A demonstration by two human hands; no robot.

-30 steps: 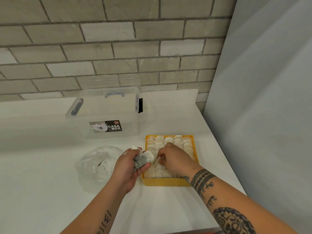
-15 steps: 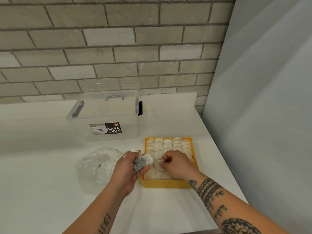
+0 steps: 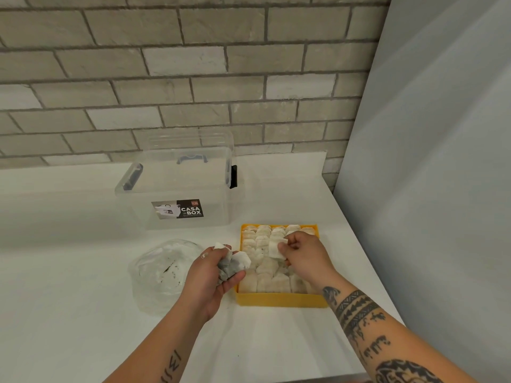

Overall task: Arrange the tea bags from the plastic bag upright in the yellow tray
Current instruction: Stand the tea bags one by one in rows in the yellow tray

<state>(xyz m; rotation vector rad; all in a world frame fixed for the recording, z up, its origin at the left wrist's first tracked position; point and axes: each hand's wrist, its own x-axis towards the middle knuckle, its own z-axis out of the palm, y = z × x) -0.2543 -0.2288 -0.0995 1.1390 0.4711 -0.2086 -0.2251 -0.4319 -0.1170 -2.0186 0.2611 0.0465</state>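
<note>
right hand (image 3: 301, 252): lifted since a second ago, now pinches one tea bag (image 3: 276, 248) above the packed rows (image 3: 265, 280).
left hand (image 3: 213, 275): grips a bunch of tea bags (image 3: 235, 265) beside the yellow tray (image 3: 279, 299).
risk: rows look tight; pushing in could tip neighbours, or the bunch could slip.
around: plastic bag (image 3: 163, 272) left, clear box (image 3: 179, 189) behind; neither blocks.

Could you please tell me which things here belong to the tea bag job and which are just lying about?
Part of the job: yellow tray, plastic bag, bunch of tea bags gripped by left hand, single tea bag pinched by right hand.
Lying about: clear storage box.
</note>
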